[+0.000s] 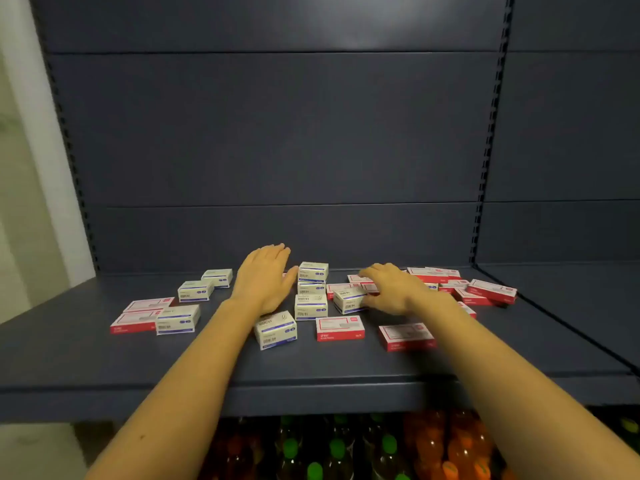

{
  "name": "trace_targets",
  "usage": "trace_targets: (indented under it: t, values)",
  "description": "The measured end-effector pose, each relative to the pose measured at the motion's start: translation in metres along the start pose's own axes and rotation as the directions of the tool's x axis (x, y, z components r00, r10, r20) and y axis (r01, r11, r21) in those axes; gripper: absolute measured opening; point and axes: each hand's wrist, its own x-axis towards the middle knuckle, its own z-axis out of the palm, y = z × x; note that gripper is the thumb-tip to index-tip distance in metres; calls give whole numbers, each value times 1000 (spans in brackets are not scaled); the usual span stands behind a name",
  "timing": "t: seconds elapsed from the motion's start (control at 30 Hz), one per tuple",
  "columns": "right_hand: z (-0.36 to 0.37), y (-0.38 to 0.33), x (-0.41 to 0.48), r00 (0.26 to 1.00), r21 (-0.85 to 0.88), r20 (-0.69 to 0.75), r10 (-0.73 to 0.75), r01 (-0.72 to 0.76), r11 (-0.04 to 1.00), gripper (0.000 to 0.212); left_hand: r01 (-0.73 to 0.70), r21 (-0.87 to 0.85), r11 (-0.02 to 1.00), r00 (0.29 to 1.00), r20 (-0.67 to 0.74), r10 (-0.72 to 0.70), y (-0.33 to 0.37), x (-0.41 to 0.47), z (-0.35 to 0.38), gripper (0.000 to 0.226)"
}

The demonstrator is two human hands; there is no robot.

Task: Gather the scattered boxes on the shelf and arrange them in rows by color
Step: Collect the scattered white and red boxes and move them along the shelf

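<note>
Boxes [276, 330], judged light and stiff, are best pinched across short sides; left hand [265, 278] is held flat, while the grip of right hand [393, 289] cannot be told.

Blurred bottles [337, 448] at bottom edge; red boxes [433, 274] half behind right hand [391, 289].

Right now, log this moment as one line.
stage: gathering | left hand: open, beside white stack | right hand: over white box, grip unclear | red boxes: scattered on shelf
</note>
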Motion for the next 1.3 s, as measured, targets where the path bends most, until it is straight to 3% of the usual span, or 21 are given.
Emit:
trace_targets:
  t: [0.1,0.23,0.37,0.5,0.67,0.77,0.93,1.1,1.3]
  values:
    - [0,3,13,993,84,112,-26,16,996,55,-23,-75,997,1000,-11,22,-10,16,7,51]
    - [5,8,24,986,120,159,-45,26,992,53,-48,-169,984,998,29,54,-14,30,11,48]
    - [8,12,25,990,209,122,-74,48,977,48,-89,-243,966,967,210,141,-14,45,14,46]
    - [-3,18,19,994,203,-4,-109,107,973,45,-23,-452,892,890,397,225,-13,62,12,50]
    - [-20,26,3,984,206,-167,-55,89,974,41,-18,-492,871,816,495,297,-11,77,13,42]
    - [-22,35,-10,972,197,-236,-3,51,979,41,-39,-498,866,830,467,306,-8,84,12,30]
    - [-28,64,-45,945,205,-303,124,-63,977,39,-234,-510,828,899,211,384,30,91,-10,36]
    - [-43,109,-96,911,240,-319,261,-189,952,38,-410,-552,726,840,81,536,110,83,-20,38]
    - [-57,172,-168,883,194,-318,345,-296,935,40,-532,-520,668,760,53,648,215,73,-18,41]
